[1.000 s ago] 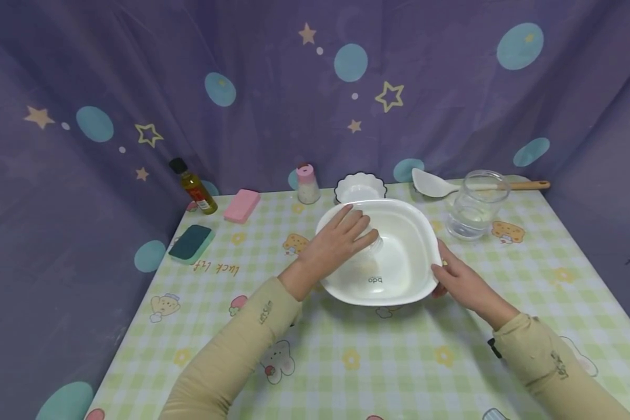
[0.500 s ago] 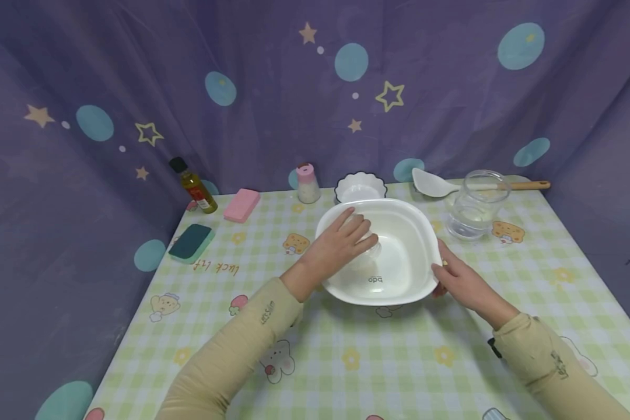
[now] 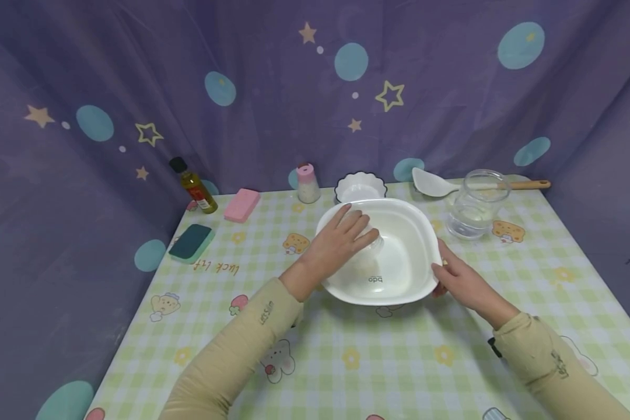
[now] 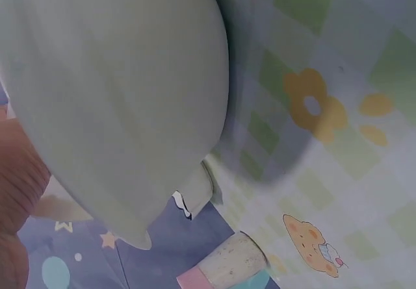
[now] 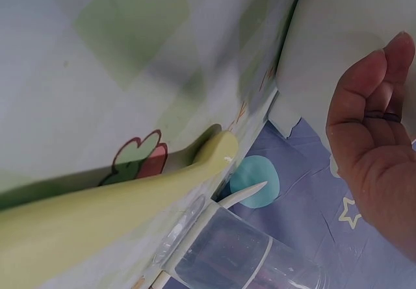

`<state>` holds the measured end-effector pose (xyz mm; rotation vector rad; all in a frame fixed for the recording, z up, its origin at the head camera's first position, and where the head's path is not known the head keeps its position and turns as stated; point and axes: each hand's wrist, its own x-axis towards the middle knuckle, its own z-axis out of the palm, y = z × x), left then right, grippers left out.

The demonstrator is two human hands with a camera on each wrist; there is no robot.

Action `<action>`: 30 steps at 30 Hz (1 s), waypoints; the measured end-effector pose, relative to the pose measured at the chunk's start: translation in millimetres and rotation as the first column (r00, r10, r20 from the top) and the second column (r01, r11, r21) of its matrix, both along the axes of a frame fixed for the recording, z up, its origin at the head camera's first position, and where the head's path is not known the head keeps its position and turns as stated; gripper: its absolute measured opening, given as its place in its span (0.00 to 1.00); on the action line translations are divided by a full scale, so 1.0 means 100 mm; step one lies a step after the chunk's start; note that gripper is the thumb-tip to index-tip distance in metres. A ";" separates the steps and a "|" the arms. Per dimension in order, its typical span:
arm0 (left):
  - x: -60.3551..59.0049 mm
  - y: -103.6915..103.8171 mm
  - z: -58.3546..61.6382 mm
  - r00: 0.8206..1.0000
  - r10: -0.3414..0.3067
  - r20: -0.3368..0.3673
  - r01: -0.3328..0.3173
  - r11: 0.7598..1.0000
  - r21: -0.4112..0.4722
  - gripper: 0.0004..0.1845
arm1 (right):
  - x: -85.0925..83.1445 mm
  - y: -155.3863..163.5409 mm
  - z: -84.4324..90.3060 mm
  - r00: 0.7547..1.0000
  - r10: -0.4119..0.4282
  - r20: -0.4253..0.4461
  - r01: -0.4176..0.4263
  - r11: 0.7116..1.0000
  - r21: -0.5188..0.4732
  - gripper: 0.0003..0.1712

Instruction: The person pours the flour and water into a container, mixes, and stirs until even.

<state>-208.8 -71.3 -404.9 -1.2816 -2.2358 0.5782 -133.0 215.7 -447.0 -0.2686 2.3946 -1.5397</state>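
Where the white basin [image 3: 396, 268] sits: middle of the desk [image 3: 399, 385], partly hiding the fluted dish [image 3: 361, 185].
Left hand [image 3: 338, 240]: inside the basin, grasping a clear object [image 3: 377, 244], largely hidden.
Right hand [image 3: 464, 281]: gripping the basin's right rim.
Near far right corner: clear jar [image 3: 471, 219] before spatula [image 3: 431, 184].
Far left corner: bottle [image 3: 195, 189].

Purple curtain [image 3: 273, 116] at the back, star and teal oval prints; green-and-white checked tablecloth [image 3: 399, 373] with flower and cartoon prints; far left, dark-capped bottle [image 3: 196, 189] with yellowish liquid, red label; pink sponge [image 3: 242, 205] flat just right of it; dark-topped green sponge [image 3: 191, 243] nearer the front; pink-topped shaker [image 3: 308, 185] upright at centre back, pale contents; white scalloped dish [image 3: 360, 186] to its right, dark rim; far right, clear jar [image 3: 475, 213] part-filled with clear liquid; white spatula [image 3: 433, 184] lies behind it, wooden handle pointing right.
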 end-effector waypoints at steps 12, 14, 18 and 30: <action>-0.04 -0.02 0.03 0.996 -0.039 0.074 0.025 0.985 0.173 0.26 | 0.00 0.01 -0.01 1.000 -0.009 0.002 0.009 1.000 0.002 0.38; -0.05 -0.02 0.04 0.997 -0.031 0.070 0.018 0.984 0.179 0.25 | 0.01 0.01 0.00 1.000 -0.009 0.001 0.009 1.000 0.000 0.38; -0.03 -0.02 0.03 0.999 -0.027 0.041 0.024 0.997 0.067 0.25 | 0.01 0.01 0.00 1.000 -0.010 0.000 0.010 1.000 0.002 0.38; 0.00 0.02 0.00 1.000 -0.023 -0.013 0.023 1.000 -0.013 0.26 | -0.01 0.00 -0.02 1.000 -0.006 -0.002 0.006 1.000 -0.008 0.39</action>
